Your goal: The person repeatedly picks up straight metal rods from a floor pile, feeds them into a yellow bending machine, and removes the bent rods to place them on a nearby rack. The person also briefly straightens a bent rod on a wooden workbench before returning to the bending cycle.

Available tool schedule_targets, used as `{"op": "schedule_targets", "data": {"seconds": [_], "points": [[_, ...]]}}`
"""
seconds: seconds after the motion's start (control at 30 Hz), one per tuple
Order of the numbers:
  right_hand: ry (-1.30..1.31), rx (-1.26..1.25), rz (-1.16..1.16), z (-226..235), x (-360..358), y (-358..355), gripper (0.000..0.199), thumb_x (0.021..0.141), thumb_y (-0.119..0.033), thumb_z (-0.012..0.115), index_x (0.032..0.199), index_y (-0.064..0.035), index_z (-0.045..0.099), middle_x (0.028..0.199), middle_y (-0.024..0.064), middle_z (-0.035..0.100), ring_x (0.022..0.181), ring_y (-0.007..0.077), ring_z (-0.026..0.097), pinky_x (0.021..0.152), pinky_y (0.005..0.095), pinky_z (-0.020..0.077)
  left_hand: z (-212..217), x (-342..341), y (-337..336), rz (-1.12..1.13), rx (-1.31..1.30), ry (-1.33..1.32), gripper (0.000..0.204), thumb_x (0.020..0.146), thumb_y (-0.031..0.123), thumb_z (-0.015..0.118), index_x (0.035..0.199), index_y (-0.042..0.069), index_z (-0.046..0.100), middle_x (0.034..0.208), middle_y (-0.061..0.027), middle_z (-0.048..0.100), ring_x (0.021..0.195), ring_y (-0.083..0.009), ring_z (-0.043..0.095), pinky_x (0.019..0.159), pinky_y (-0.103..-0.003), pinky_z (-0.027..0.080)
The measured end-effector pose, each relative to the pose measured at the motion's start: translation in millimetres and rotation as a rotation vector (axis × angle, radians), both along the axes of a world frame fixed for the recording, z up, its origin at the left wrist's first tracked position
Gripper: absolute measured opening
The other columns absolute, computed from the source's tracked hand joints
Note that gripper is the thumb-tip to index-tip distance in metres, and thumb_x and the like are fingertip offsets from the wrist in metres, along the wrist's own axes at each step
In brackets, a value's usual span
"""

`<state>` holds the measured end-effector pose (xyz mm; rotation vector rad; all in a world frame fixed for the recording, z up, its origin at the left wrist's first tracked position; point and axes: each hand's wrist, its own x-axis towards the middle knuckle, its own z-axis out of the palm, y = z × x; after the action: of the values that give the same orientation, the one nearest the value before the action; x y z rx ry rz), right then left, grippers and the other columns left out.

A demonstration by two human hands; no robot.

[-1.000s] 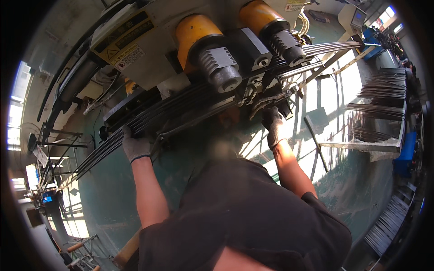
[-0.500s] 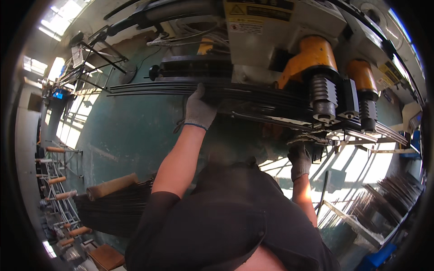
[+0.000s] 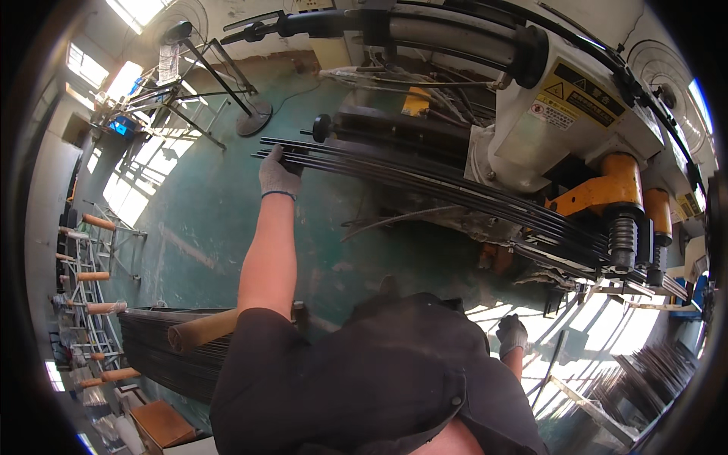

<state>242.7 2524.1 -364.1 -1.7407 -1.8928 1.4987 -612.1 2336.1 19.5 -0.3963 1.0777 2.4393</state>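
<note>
Reaching farther out, left hand (image 3: 278, 174) grips black rods (image 3: 425, 182) below yellow label (image 3: 580, 95).

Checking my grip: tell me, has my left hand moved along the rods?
Yes. The left hand slid out to the rods' free end, farther from the orange machine part.

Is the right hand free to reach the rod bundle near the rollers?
Probably yes: the right hand hangs empty below the rods, with open space between, while the left hand grips their far end.

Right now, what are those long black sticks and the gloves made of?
The long thin black rods look like metal, probably steel: straight, dark, faintly shiny. The grey glove on the left hand looks like knitted fabric, dull, with a blue cuff edge.
</note>
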Motion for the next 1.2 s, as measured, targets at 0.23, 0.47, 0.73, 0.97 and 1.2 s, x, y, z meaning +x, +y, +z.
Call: {"op": "schedule_targets", "data": {"seconds": [0.23,0.47,0.73,0.97,1.2], "points": [[-0.457,0.529,0.701,46.2,-77.1,-66.4,0.021,0.101,-0.018,0.066,0.084,-0.0068,0.063,0.071,0.0020,0.058,0.060,0.0168,0.056,0.054,0.0326,0.0427,-3.4,-45.9,-51.2,0.037,-0.097,0.141,0.020,0.107,0.012,0.054,0.127,0.007,0.058,0.112,-0.0137,0.068,0.103,-0.0336,0.072,0.087,-0.053,0.063],[-0.139,0.195,0.143,22.7,-74.7,-42.7,0.015,0.096,-0.018,0.070,0.086,-0.0073,0.065,0.076,0.0041,0.062,0.064,0.0155,0.056,0.053,0.0316,0.0406,22.6,-7.2,-38.9,-0.075,-0.110,0.216,0.023,0.106,0.014,0.057,0.128,0.006,0.058,0.112,-0.0128,0.069,0.105,-0.0332,0.071,0.091,-0.053,0.062],[0.247,0.130,0.041,37.3,-95.9,-12.0,0.020,0.100,-0.022,0.068,0.087,-0.0066,0.065,0.073,0.0028,0.061,0.056,0.0117,0.052,0.046,0.0271,0.0344,17.7,-26.2,-56.1,-0.152,-0.006,0.240,0.036,0.105,0.013,0.057,0.141,0.010,0.054,0.121,-0.0124,0.066,0.112,-0.0332,0.068,0.098,-0.056,0.059],[-0.167,0.170,0.187,36.1,-75.7,-25.7,0.010,0.086,-0.017,0.074,0.094,-0.0102,0.072,0.089,0.0073,0.072,0.081,0.0233,0.068,0.068,0.0365,0.0536,34.8,-24.5,-63.4,-0.328,-0.097,0.261,0.049,0.107,0.018,0.058,0.154,0.017,0.045,0.128,-0.0150,0.064,0.110,-0.0363,0.069,0.094,-0.057,0.059],[-0.174,-0.216,-0.230,224.5,-179.7,-57.0,0.025,0.094,-0.026,0.060,0.084,-0.0048,0.068,0.075,0.0098,0.069,0.070,0.0223,0.066,0.067,0.0361,0.0513,22.9,-37.9,-98.5,-0.501,-0.213,0.327,0.043,0.109,0.032,0.059,0.147,0.017,0.050,0.131,-0.0123,0.065,0.111,-0.0402,0.069,0.093,-0.060,0.057]]}}
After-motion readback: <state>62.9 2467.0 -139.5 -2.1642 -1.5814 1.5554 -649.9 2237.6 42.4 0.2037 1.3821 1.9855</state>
